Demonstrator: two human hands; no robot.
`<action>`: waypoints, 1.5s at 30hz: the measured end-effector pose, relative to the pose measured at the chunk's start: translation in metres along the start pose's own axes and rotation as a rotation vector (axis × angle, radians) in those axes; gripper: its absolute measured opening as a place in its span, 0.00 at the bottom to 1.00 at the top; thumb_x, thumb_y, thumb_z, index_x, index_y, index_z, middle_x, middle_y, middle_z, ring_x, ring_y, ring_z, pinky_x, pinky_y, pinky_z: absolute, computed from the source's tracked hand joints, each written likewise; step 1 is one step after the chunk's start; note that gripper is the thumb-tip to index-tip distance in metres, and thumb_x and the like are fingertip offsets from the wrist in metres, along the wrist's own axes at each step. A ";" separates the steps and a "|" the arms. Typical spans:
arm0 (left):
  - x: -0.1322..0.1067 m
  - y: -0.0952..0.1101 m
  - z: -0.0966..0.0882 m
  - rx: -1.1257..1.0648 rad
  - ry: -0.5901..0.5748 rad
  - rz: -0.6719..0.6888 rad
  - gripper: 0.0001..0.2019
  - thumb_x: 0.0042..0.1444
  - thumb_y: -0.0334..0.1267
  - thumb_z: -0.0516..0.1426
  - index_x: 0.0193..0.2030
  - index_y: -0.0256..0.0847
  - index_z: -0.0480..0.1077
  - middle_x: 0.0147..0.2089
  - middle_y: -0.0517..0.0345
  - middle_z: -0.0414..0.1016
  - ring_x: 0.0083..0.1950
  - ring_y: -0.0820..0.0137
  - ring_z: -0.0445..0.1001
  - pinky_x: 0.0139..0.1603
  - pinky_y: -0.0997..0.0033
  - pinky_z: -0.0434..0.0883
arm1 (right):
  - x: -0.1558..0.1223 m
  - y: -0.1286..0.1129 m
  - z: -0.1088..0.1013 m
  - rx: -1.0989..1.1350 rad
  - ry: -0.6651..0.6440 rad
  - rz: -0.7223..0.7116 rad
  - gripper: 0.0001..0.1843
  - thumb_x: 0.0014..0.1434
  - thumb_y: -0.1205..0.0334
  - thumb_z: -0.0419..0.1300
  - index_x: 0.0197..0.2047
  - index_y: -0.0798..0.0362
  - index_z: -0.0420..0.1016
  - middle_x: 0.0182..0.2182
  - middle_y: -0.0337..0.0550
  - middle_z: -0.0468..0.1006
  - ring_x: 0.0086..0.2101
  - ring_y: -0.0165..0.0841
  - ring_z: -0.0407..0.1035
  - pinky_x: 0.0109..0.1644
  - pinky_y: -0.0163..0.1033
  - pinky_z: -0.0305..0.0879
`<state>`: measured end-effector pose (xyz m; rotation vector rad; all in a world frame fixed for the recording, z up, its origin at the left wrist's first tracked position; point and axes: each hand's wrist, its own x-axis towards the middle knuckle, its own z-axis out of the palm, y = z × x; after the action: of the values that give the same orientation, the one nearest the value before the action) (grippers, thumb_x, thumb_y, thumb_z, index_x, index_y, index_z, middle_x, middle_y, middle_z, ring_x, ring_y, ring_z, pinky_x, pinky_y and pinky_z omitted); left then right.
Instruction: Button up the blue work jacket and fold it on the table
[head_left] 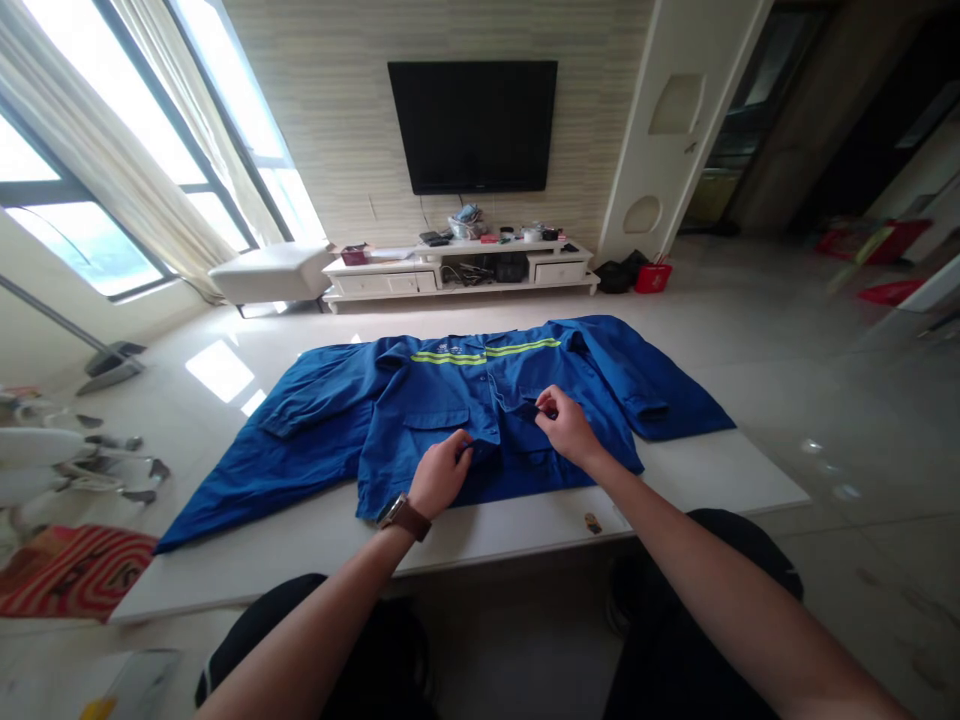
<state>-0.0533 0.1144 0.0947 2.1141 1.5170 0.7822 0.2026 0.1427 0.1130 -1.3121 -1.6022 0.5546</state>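
Observation:
A blue work jacket (pixel 427 390) with yellow-green reflective stripes across the chest lies spread on a low white table, its collar toward the far side. Other blue cloth (pixel 247 490) lies beneath it and reaches out to both sides. My left hand (pixel 441 470), with a brown-strapped watch (pixel 405 515) on the wrist, is closed on the jacket's left front edge near the hem. My right hand (pixel 564 424) pinches the other front edge and holds it slightly raised. The jacket front gapes between the two hands.
The white table's (pixel 517 525) near edge runs just before my knees, with a small sticker (pixel 593 522) on it. Beyond stand a TV cabinet (pixel 390 283), a white bench (pixel 270 270) and a wall-mounted television (pixel 476 125). A striped red mat (pixel 82 570) lies at left.

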 end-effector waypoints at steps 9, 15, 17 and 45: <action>0.013 -0.013 0.010 -0.527 0.115 -0.167 0.16 0.53 0.50 0.61 0.30 0.40 0.65 0.23 0.68 0.61 0.25 0.77 0.57 0.28 0.75 0.56 | 0.005 0.012 0.012 0.133 -0.013 0.192 0.08 0.51 0.62 0.51 0.36 0.50 0.67 0.24 0.33 0.63 0.26 0.32 0.59 0.32 0.37 0.55; 0.011 -0.012 0.013 -0.712 0.083 -0.311 0.22 0.45 0.55 0.66 0.35 0.41 0.65 0.21 0.71 0.61 0.20 0.81 0.51 0.21 0.79 0.47 | -0.004 0.008 0.013 0.018 -0.081 0.177 0.08 0.55 0.67 0.47 0.37 0.49 0.64 0.24 0.35 0.65 0.26 0.33 0.61 0.32 0.37 0.55; 0.009 -0.010 0.014 -0.748 0.073 -0.356 0.24 0.43 0.55 0.67 0.36 0.41 0.66 0.21 0.71 0.62 0.19 0.81 0.53 0.20 0.79 0.48 | -0.009 0.006 0.017 -0.046 -0.116 0.110 0.09 0.57 0.67 0.47 0.38 0.49 0.65 0.26 0.36 0.68 0.28 0.34 0.63 0.34 0.37 0.57; -0.003 -0.007 0.025 -0.218 -0.260 0.030 0.11 0.55 0.39 0.61 0.42 0.40 0.81 0.39 0.53 0.83 0.37 0.66 0.77 0.41 0.69 0.72 | -0.019 0.004 0.035 -0.169 -0.249 -0.137 0.06 0.61 0.68 0.60 0.35 0.52 0.79 0.33 0.41 0.78 0.34 0.32 0.70 0.41 0.36 0.62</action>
<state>-0.0421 0.1134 0.0709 1.9919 1.2106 0.6233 0.1736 0.1338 0.0876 -1.2815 -1.9644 0.5227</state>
